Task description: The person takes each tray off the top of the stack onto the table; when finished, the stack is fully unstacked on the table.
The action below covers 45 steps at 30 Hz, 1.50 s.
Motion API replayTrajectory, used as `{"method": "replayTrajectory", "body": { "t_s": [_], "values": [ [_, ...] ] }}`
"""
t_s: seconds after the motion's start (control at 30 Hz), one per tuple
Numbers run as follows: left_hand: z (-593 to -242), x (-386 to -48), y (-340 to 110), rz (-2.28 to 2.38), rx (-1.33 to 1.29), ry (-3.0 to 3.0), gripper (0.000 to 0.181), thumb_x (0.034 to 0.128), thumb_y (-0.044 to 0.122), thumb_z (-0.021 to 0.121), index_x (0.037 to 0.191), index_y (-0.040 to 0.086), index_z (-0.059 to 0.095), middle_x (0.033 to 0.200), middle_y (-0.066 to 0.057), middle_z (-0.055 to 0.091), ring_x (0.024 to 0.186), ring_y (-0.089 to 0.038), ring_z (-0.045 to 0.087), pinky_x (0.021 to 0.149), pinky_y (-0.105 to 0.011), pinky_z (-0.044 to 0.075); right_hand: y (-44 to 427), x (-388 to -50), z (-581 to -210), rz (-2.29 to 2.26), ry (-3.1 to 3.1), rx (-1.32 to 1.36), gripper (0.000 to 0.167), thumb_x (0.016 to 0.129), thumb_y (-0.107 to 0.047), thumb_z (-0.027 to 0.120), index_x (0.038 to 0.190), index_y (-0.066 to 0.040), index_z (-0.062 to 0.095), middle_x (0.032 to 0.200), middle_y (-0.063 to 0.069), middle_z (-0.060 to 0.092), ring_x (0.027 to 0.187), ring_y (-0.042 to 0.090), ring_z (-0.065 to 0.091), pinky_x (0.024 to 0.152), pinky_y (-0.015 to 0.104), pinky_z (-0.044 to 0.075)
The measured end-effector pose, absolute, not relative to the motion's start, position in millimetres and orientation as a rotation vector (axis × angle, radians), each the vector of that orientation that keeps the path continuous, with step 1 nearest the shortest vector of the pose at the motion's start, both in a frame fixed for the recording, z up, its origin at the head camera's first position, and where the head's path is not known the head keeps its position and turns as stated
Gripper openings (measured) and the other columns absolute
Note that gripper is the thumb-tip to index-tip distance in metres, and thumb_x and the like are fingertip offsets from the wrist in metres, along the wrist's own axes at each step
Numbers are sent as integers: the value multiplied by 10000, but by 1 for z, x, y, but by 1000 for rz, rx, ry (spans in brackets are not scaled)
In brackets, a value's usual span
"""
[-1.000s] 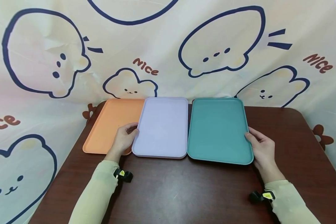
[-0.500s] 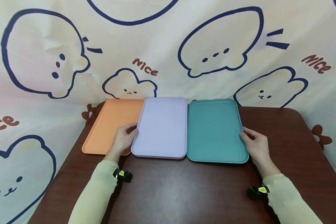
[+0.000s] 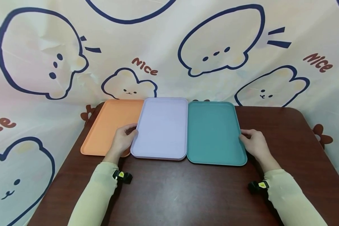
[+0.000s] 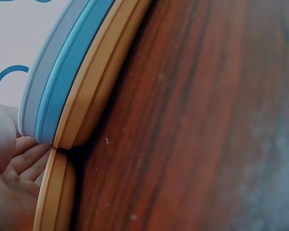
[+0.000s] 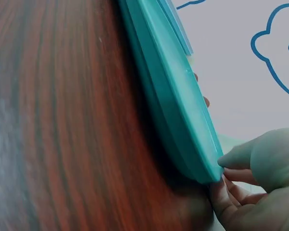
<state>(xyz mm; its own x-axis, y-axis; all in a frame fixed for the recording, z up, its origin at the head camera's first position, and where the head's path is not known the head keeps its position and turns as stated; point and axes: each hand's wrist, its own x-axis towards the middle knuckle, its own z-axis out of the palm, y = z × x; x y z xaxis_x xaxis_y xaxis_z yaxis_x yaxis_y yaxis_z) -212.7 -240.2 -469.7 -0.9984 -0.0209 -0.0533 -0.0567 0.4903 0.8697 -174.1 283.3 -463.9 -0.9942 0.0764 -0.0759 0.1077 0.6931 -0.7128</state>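
Note:
Three piles or single trays lie side by side in the head view: an orange tray (image 3: pixel 110 125), a lavender tray (image 3: pixel 161 128) and a teal tray (image 3: pixel 214 131). In the left wrist view, the lavender tray (image 4: pixel 43 72) tops a stack with a blue tray (image 4: pixel 70 67) and another orange tray (image 4: pixel 89 77). My left hand (image 3: pixel 122 138) holds the stack's left edge, thumb at the lavender rim, above the left orange tray. My right hand (image 3: pixel 255 142) pinches the teal tray's right edge; in the right wrist view the thumb (image 5: pixel 236 156) touches its rim.
The trays lie toward the back of a dark brown wooden table (image 3: pixel 169 194). Behind it hangs a pale cloth (image 3: pixel 169 47) printed with cartoon animals. Both wrists carry small black cameras over light sleeves.
My right hand has moved left with the teal tray, which has straightened and closed up against the lavender tray's right side. The left hand stays at its edge.

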Motion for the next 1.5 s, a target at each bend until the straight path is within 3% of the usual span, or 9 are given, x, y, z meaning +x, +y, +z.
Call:
{"method": "replayTrajectory", "body": {
  "t_s": [0.13,0.23,0.3,0.37,0.47,0.53,0.77,1.13,1.5],
  "values": [
    [-471,-214,-240,1581,-63,2675,429,1088,112,583,1495,-23,609,1519,-249,621,1456,-380,572,1200,-546,486,289,-173,-460,-1259,2785,217,483,1128,-218,537,1511,75,566,1556,371,513,1408,526,529,882,308,597],
    [-473,-214,-240,1582,-67,2671,426,1088,117,582,1490,-21,612,1513,-245,626,1459,-375,570,1203,-542,483,289,-170,-459,-1329,2794,286,473,1133,-242,543,1512,39,587,1534,329,568,1418,480,549,769,90,480],
    [-472,-214,-240,1579,-75,2667,428,1090,115,578,1495,-20,609,1519,-245,622,1461,-377,569,1206,-543,480,285,-167,-457,-1383,2816,327,459,1133,-253,550,1498,19,613,1502,299,614,1350,391,618,734,35,455],
    [-472,-214,-241,1582,-83,2667,427,1090,113,579,1495,-19,609,1522,-247,619,1461,-379,569,1208,-542,478,280,-166,-455,-1447,2826,350,447,1127,-265,566,1481,0,638,1460,274,656,1183,204,702,719,31,475],
    [-472,-214,-242,1583,-88,2671,427,1089,107,579,1496,-20,607,1525,-249,617,1458,-380,572,1208,-545,478,270,-165,-450,-1536,2807,318,439,1121,-285,588,1460,-16,664,1433,250,676,972,-68,646,731,54,519],
    [-473,-213,-242,1584,-87,2672,428,1090,109,579,1497,-20,605,1524,-250,617,1458,-380,572,1209,-544,477,263,-166,-448,-1598,2769,258,434,1117,-280,604,1447,-7,671,1403,260,685,895,-135,628,746,83,549],
    [-472,-212,-242,1573,-94,2669,430,1093,129,585,1502,-2,608,1534,-230,615,1472,-365,562,1219,-534,471,233,-173,-446,-1725,2659,88,404,1106,-223,630,1408,42,678,1262,273,746,892,-36,725,798,147,604],
    [-471,-213,-243,1563,-109,2653,442,1102,140,579,1524,11,593,1561,-217,596,1487,-355,548,1220,-529,471,191,-185,-445,-1792,2562,-16,368,1103,-166,628,1388,62,679,1264,306,740,909,13,751,841,194,625],
    [-472,-213,-243,1572,-110,2635,445,1105,150,579,1530,20,589,1572,-210,588,1495,-352,540,1221,-529,472,144,-196,-456,-1782,2585,-116,338,1084,-105,635,1354,91,692,1127,282,777,939,234,783,836,237,638]
  ]
}}
